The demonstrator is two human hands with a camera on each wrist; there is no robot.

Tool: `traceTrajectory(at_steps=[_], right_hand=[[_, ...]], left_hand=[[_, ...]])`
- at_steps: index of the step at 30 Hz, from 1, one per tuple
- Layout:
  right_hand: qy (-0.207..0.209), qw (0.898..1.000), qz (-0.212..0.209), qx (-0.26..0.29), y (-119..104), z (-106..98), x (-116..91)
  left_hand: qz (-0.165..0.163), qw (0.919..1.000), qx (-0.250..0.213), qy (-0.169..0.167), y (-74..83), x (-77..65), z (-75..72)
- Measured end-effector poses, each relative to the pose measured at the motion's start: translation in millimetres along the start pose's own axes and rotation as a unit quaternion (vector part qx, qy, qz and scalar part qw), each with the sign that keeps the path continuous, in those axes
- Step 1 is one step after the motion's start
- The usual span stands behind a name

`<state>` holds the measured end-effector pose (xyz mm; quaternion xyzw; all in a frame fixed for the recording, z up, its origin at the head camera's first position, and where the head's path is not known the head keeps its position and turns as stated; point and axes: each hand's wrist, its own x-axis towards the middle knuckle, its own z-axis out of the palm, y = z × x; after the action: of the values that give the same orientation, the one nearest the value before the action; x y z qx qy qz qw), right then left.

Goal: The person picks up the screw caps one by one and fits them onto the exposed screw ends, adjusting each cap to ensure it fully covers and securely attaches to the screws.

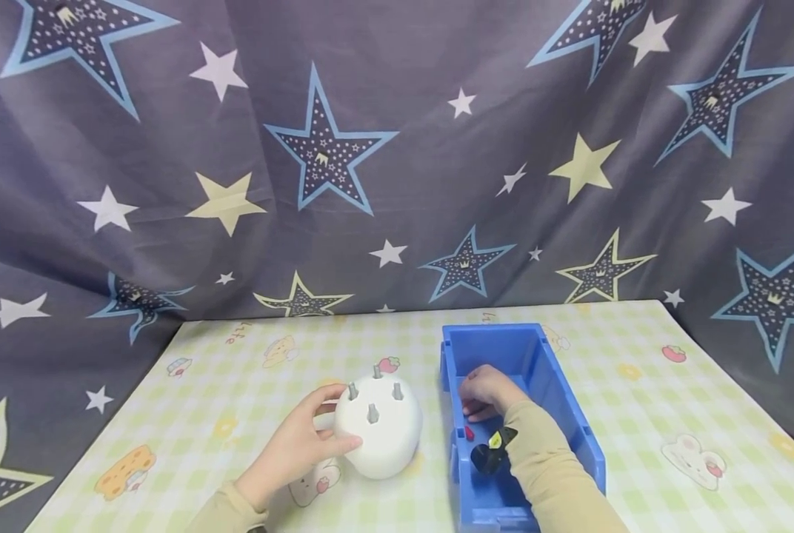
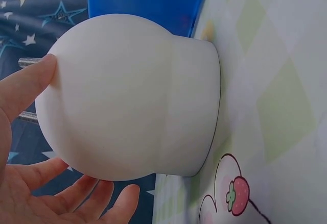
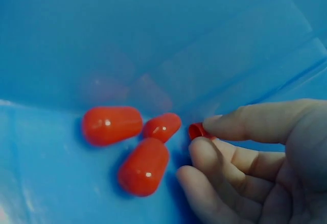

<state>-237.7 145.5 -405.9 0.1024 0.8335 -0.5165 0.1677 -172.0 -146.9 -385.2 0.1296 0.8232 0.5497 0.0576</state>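
A white rounded body (image 1: 378, 448) stands on the table, with several grey threaded posts (image 1: 373, 413) sticking up from its top. My left hand (image 1: 307, 437) grips it from the left side, the thumb near the front and the fingers round the back. Its smooth side and flat base (image 2: 189, 106) show in the left wrist view. My right hand (image 1: 492, 390) reaches down into a blue bin (image 1: 500, 344). Between its thumb and fingertips it pinches a small hollow red cap (image 3: 196, 131). Beside it on the bin floor lie three red rounded caps (image 3: 112, 125).
The bin stands to the right of the white body, its raised walls around my right hand. A black device (image 1: 489, 455) sits at the right wrist. The patterned tablecloth (image 1: 197, 414) runs back to a dark star-printed curtain (image 1: 397, 163).
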Motion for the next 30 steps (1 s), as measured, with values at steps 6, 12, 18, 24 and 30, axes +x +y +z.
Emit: traceTrajectory(at_steps=[6, 12, 18, 24, 30], right_hand=[[0.003, 1.0, 0.004, 0.004, 4.6, -2.0, -2.2], [-0.002, 1.0, 0.001, 0.011, 4.9, 0.1, -2.2], [0.001, 1.0, -0.001, 0.014, 4.0, 1.1, -0.7], [-0.001, 1.0, 0.003, 0.017, 0.1, 1.3, -0.4], [-0.007, 1.0, 0.002, 0.028, 0.3, -0.5, 0.4]], left_hand=[[0.012, 0.9998, 0.01, -0.014, -0.6, 1.7, 1.4], [0.005, 0.9999, 0.008, -0.006, -0.1, -0.1, 1.0], [0.0, 0.9999, 0.016, 0.003, 1.0, -0.7, 0.7], [-0.002, 0.9999, 0.014, 0.007, 2.0, -0.7, -0.5], [-0.002, 0.9999, 0.015, 0.007, 1.5, 1.4, 0.4]])
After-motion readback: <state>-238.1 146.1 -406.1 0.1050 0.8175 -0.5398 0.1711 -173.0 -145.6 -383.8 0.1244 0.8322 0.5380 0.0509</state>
